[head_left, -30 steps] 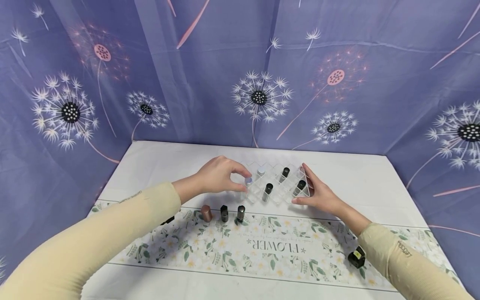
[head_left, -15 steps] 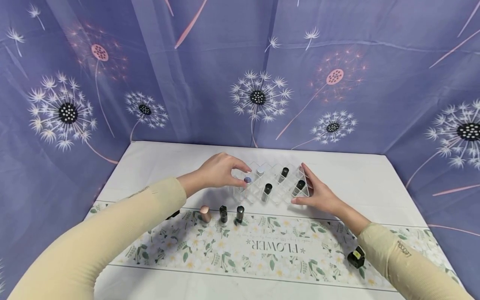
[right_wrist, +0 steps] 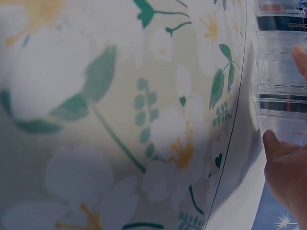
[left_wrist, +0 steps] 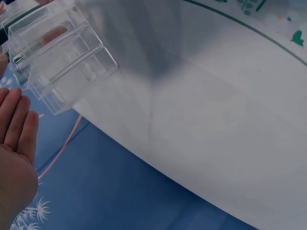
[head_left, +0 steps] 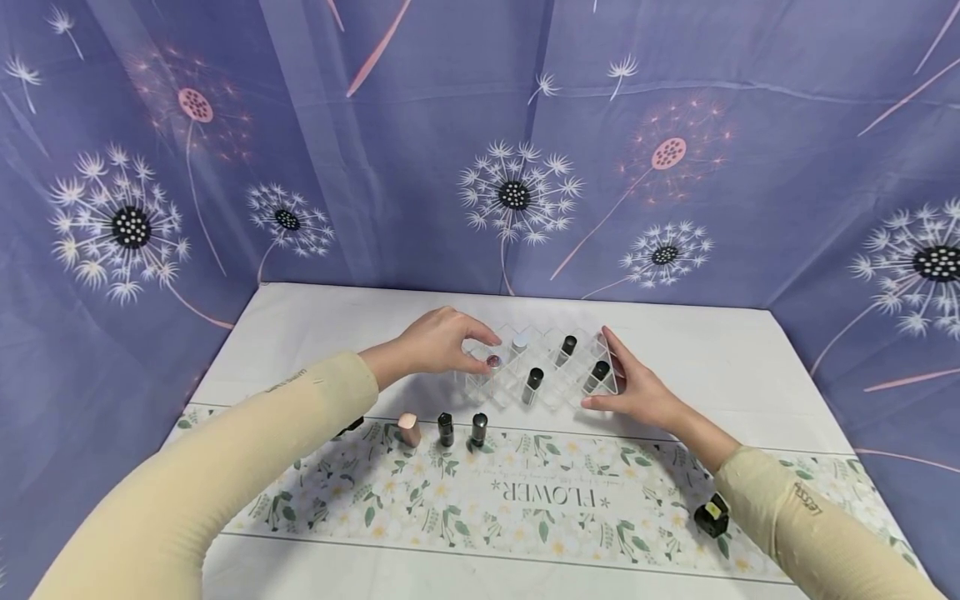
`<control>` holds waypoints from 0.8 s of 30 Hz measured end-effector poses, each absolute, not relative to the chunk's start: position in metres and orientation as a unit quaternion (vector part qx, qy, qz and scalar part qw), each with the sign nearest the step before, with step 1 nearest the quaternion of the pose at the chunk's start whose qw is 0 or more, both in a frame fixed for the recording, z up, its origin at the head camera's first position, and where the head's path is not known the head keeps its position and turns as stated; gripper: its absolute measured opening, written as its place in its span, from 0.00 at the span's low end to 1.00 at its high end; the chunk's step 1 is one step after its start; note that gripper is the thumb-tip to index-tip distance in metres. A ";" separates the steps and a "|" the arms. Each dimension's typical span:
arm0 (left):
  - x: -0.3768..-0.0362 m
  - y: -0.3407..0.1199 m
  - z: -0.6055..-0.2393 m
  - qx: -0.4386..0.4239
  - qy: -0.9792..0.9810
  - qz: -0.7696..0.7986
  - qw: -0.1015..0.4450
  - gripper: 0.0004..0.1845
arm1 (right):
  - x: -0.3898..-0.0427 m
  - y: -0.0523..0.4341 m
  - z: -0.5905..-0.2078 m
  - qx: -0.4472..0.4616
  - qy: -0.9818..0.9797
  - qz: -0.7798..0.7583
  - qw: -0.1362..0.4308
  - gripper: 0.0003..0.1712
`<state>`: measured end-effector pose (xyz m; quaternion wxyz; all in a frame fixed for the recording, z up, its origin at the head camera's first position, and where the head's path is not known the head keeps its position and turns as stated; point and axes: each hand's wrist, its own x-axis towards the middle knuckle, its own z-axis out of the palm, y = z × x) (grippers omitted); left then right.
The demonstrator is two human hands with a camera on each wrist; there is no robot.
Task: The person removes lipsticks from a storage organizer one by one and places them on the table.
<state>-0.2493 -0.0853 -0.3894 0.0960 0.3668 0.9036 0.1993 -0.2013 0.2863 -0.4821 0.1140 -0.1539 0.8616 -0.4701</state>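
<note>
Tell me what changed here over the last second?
The left hand lowered the silver-capped tube deeper into its slot in the clear organizer, fingers still pinching it. The right hand stayed braced against the organizer's right end; the three tubes in front stayed put.

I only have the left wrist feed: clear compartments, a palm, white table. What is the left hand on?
Observer: In the head view the left hand has its thumb and forefinger at the pink-topped tube, which stands in the front left cell of the clear rack. I cannot confirm a firm pinch.
Operator: Where is the right hand?
Observer: The right hand lies with straight fingers against the rack's right end.
Operator: Any tubes outside the rack?
Observer: Three stand on the floral mat, left of centre: a rose-gold tube, a dark tube and another dark tube.
</note>
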 end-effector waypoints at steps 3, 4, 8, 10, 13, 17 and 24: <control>-0.249 -0.084 -0.391 0.369 0.902 0.199 0.101 0.24 | -0.201 0.286 -0.482 -0.154 0.861 -0.472 0.114 0.74; -0.249 -0.084 -0.392 0.370 0.902 0.198 0.102 0.24 | -0.201 0.286 -0.482 -0.154 0.861 -0.472 0.114 0.74; -0.249 -0.083 -0.393 0.374 0.901 0.194 0.102 0.23 | -0.201 0.285 -0.481 -0.153 0.861 -0.471 0.114 0.74; -0.249 -0.082 -0.394 0.376 0.901 0.193 0.101 0.22 | -0.201 0.285 -0.481 -0.153 0.861 -0.472 0.115 0.75; -0.248 -0.081 -0.395 0.378 0.901 0.190 0.100 0.22 | -0.201 0.286 -0.481 -0.154 0.861 -0.472 0.115 0.75; -0.248 -0.079 -0.396 0.381 0.901 0.184 0.099 0.22 | -0.201 0.286 -0.481 -0.153 0.862 -0.469 0.115 0.75; -0.249 -0.078 -0.398 0.387 0.900 0.178 0.093 0.21 | -0.201 0.286 -0.481 -0.154 0.863 -0.468 0.113 0.75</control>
